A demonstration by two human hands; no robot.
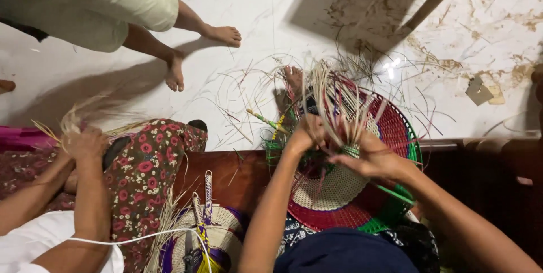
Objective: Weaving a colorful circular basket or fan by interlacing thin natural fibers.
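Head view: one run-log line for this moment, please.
left hand: grips loose strands | right hand: on strands at woven basket | nearby: another person's hands, straw bundle

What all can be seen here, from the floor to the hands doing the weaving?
woven basket: one, red, cream and green, on the lap under both hands
loose strands: a bundle, pale with some purple, sticking up from the basket
second woven piece: one, cream with a purple edge, bottom centre
wooden bench edge: one, dark brown, across the middle
floor: white marble look, with brown smears at top right and scattered strands
neighbour's hands: gripping pale fibres, left side, by a floral garment
bare feet: two, another person standing at top left
left hand: pinching strands at the basket rim
right hand: gripping strands beside it
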